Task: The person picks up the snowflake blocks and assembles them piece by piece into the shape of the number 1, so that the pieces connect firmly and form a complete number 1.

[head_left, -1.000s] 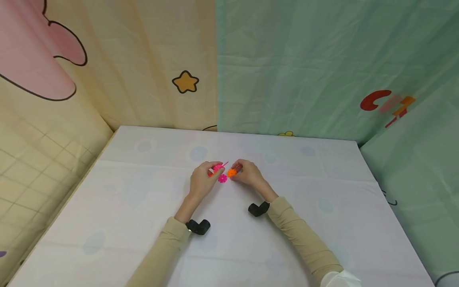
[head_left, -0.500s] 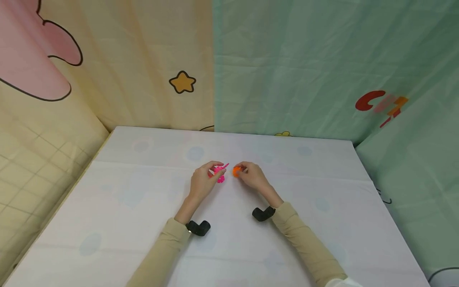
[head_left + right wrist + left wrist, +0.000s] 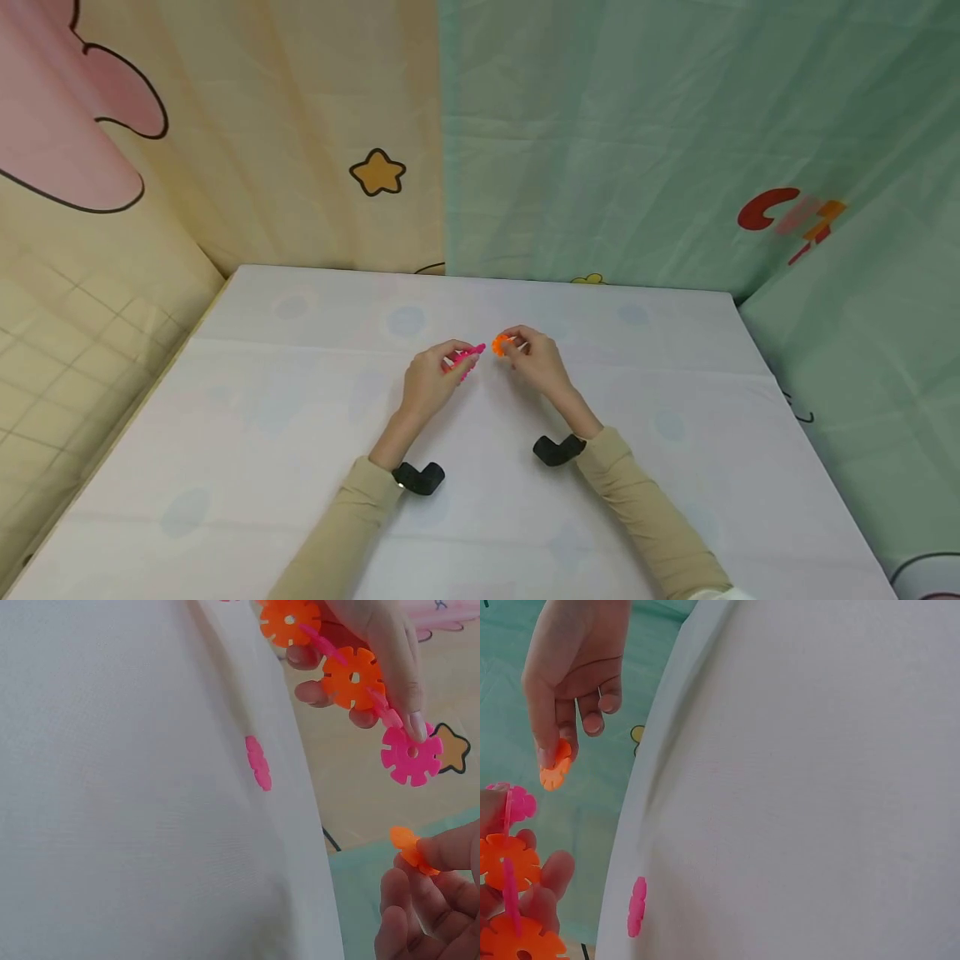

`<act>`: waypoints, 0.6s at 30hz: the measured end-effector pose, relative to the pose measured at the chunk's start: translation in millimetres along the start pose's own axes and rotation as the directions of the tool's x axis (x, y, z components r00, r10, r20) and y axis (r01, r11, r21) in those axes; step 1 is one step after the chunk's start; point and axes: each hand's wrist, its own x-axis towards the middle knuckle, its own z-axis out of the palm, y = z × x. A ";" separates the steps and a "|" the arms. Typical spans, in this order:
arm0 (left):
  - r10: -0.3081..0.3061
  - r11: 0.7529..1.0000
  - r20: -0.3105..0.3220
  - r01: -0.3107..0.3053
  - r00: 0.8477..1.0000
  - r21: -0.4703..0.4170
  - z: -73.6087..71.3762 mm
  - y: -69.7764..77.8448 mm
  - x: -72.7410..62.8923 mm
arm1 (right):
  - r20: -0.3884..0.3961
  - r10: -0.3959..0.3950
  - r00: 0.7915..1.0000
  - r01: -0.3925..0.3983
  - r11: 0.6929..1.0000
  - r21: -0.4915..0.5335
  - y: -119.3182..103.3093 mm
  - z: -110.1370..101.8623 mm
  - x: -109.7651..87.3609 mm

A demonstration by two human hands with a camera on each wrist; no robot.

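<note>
My left hand holds a linked chain of notched, flower-shaped plastic discs, pink and orange by turns. In the right wrist view, an orange disc of the chain lies against its fingers, and its thumb presses on the pink end disc. My right hand pinches a loose orange disc between thumb and fingertips. A small gap separates that disc from the chain's pink end in the head view. Part of the chain is hidden behind the left fingers.
A single pink disc shows against the white tablecloth in both wrist views. Behind the table's far edge hang a cream curtain and a green curtain.
My right hand has drawn back to the right and a little farther away, taking the orange disc from beside the chain. My left hand has turned the chain, its pink end now pointing rightward.
</note>
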 end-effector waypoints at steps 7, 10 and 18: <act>-0.027 0.999 0.038 0.028 0.999 -0.039 3.3 4.8 0.6 | -0.041 -0.061 0.997 0.063 0.996 0.060 -2.9 -8.5 -2.6; -0.041 0.998 0.047 0.043 0.998 -0.053 4.5 7.2 0.9 | -0.051 -0.065 0.997 0.070 0.994 0.088 -6.0 -12.4 -4.2; -0.044 0.995 0.044 0.048 0.998 -0.090 9.2 11.8 1.2 | -0.063 -0.054 0.997 0.061 0.991 0.122 -9.5 -17.5 -5.9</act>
